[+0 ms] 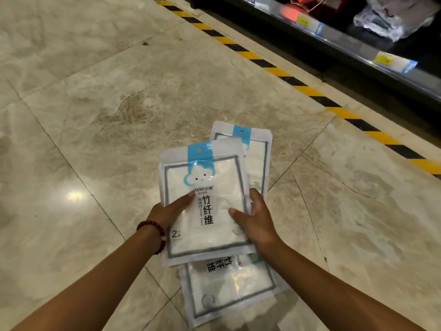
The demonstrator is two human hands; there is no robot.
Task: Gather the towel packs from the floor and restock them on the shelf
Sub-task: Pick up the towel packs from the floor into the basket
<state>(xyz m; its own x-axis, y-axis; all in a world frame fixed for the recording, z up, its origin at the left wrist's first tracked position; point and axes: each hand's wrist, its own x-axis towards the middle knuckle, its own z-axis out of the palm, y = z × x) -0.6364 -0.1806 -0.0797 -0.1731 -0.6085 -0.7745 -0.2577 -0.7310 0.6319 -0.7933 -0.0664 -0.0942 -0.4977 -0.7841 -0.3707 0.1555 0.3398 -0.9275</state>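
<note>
Head view shows our left hand [171, 211] and right hand [257, 218] both grasping the top towel pack [207, 168], thumbs on its face and fingers curled under its side edges, held above the floor [95, 115]. A second pack [259, 151] pokes out skewed behind its far right corner, seemingly pinned by the right fingers. A third pack [229, 290] lies upside down below the near edge; we cannot tell whether it rests on the floor or hangs in the stack.

We judge the risk to be slippage: the glossy pouches are fanned out of line, so tilting toward the shelf [358, 51] could let the rear pack slide free, and the lower one could be left behind.

Each clear sealed pouch holds a folded white towel with a grey border. The shelf carries bagged goods [391, 17] behind its front edge.
</note>
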